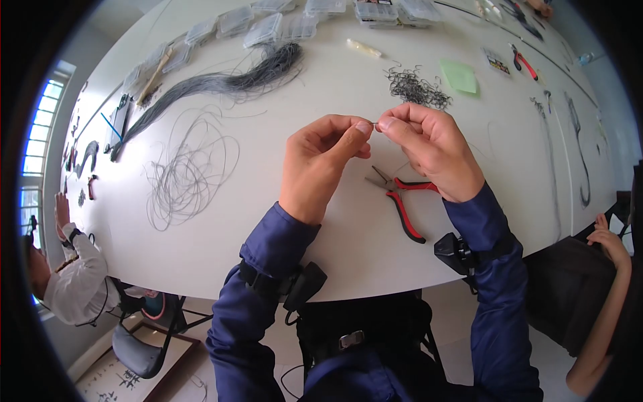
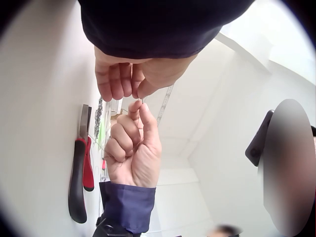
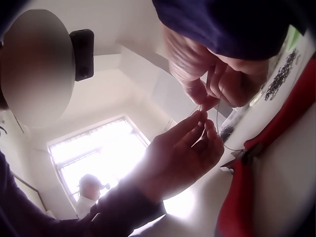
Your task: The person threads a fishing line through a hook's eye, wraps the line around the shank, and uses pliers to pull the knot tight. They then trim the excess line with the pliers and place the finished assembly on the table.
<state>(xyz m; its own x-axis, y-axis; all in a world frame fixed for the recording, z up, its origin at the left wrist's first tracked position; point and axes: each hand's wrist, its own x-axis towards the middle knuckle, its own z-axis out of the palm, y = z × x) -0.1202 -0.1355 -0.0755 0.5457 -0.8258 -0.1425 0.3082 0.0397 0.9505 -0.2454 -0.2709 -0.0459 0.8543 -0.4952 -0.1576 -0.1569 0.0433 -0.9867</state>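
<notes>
White table [image 1: 335,261] in a bright room, other people seated at its edge. Landmark: red-handled pliers [image 1: 405,201], lying flat on the table
- Left hand [image 1: 321,157]: raised just left of the pliers, thumb and forefinger pinching a fine wire [image 1: 376,125], other fingers curled
- Right hand [image 1: 432,151]: raised over the pliers, fingertips pinching the same wire, tips of both hands touching
- Fine wire: held in the air beyond the pliers' nose; a thin tail hangs down toward them in the right wrist view
- Pile of small hooks [image 1: 416,87]: beyond the pliers, well apart
- Loose wire coil [image 1: 191,171]: far left of the pliers
- Risks, as judged: the pinch is very small, so the wire may slip and be lost against the pale table; the hanging tail may snag on the pliers and kink; an uneven pull between the hands may bend it
</notes>
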